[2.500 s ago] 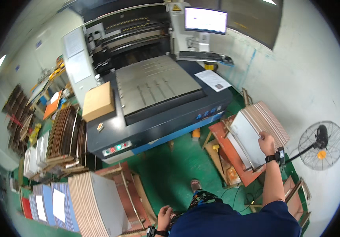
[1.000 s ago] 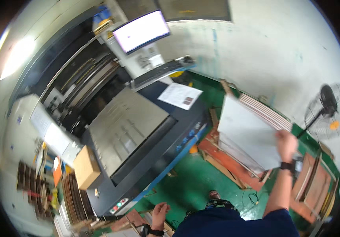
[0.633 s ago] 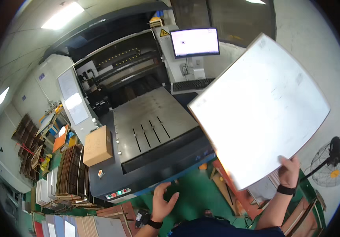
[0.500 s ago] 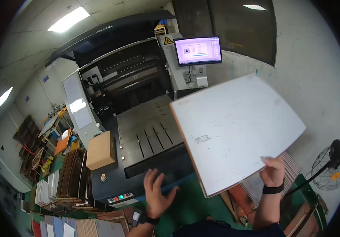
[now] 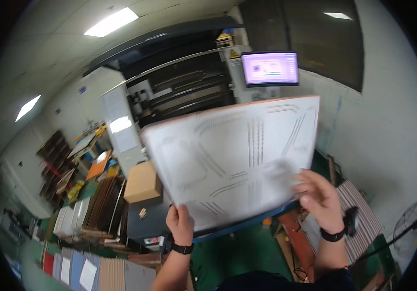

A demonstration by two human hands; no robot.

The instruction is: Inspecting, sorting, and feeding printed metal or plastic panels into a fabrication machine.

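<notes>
A large thin white board [image 5: 237, 189] with brown edges is held up tilted in front of me. The face toward me bears rows of dark curved and straight line marks, blurred in places by motion. My left hand [image 5: 180, 225] is closed on its lower left corner, thumb on the face. My right hand [image 5: 321, 199] is at the lower right corner, its bent fingers over the edge. Behind the board stands a big dark machine [image 5: 179, 92] with an open front; the board covers its metal bed.
A lit monitor [image 5: 270, 68] stands beside the machine. A cardboard box [image 5: 143, 183] sits on the machine's left front ledge. Stacked boards [image 5: 102, 206] fill the left floor, and a striped stack [image 5: 359, 213] lies at right near a fan [image 5: 408, 225].
The board has turned over from its plain, scuffed face to its marked face and moved left. My left hand, open and apart before, now grips its corner. The view has shifted.
</notes>
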